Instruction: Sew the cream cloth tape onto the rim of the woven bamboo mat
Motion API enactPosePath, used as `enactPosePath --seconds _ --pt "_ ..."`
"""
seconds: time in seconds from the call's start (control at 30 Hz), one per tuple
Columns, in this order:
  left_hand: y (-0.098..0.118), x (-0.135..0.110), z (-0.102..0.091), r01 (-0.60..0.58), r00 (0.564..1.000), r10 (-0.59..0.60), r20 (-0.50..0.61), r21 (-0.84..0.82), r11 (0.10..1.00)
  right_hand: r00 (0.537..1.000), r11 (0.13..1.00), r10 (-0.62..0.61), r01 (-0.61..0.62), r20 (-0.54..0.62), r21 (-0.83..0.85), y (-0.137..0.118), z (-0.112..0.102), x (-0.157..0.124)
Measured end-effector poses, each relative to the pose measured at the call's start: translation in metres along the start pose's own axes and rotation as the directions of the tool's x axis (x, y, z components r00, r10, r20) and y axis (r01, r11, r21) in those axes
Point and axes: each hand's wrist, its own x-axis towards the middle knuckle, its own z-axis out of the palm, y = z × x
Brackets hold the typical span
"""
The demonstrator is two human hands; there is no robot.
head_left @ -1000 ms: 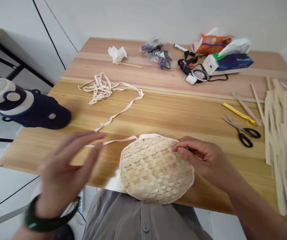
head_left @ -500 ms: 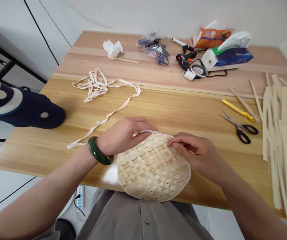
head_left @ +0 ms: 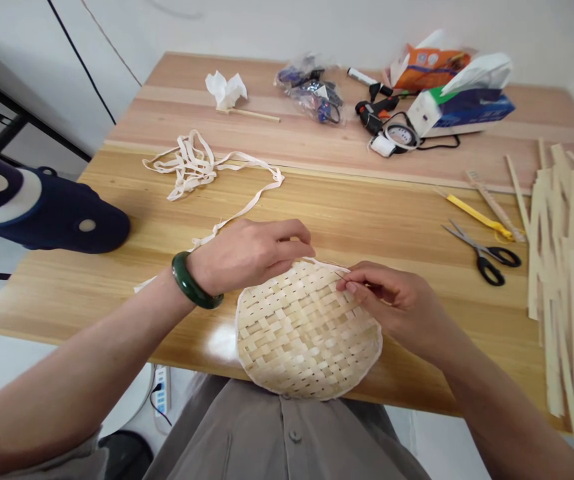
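A round woven bamboo disc (head_left: 307,333) lies on the wooden table, its rim bound with a cream strip. My left hand (head_left: 249,257), with a green bangle on the wrist, rests on the disc's upper left rim and holds it. My right hand (head_left: 397,307) grips the upper right rim, pinching a thin needle (head_left: 343,276) between finger and thumb. The cream strip (head_left: 191,167) runs from beneath my left hand to a loose tangle on the table. Part of the strip is hidden under my left forearm.
Stacked bamboo strips (head_left: 567,267) lie at the right, near black-handled scissors (head_left: 484,253) and a yellow-handled tool (head_left: 477,217). A glue gun (head_left: 371,113), tissue box (head_left: 467,100) and plastic bag (head_left: 311,97) sit farther back. A dark blue and white object (head_left: 41,220) stands at the left.
My left hand has come down from the air, fingers closing onto the disc's rim. My right hand stays at the rim, and the view has shifted slightly.
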Motion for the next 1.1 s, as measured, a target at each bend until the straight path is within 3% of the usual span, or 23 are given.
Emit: enactPosePath --seconds 0.27,0.43,0.67,1.1 --pt "-0.001 -0.004 0.005 0.016 0.999 -0.02 -0.047 -0.079 0.997 1.0 1.0 -0.008 0.008 -0.012 0.006 0.003 -0.001 -0.002" --pt "0.0 -0.007 0.003 0.03 1.0 -0.031 -0.004 -0.128 0.991 1.0 1.0 0.002 -0.003 0.007 0.022 0.002 0.0 -0.003" --pt "-0.001 -0.012 -0.001 0.016 1.0 -0.015 0.017 -0.027 1.0 1.0 1.0 -0.023 0.023 0.003 0.018 0.002 -0.001 -0.004" --pt "-0.001 -0.015 -0.003 0.095 0.991 -0.08 0.106 -0.147 0.985 1.0 1.0 -0.014 0.014 0.01 0.019 0.003 0.001 -0.003"
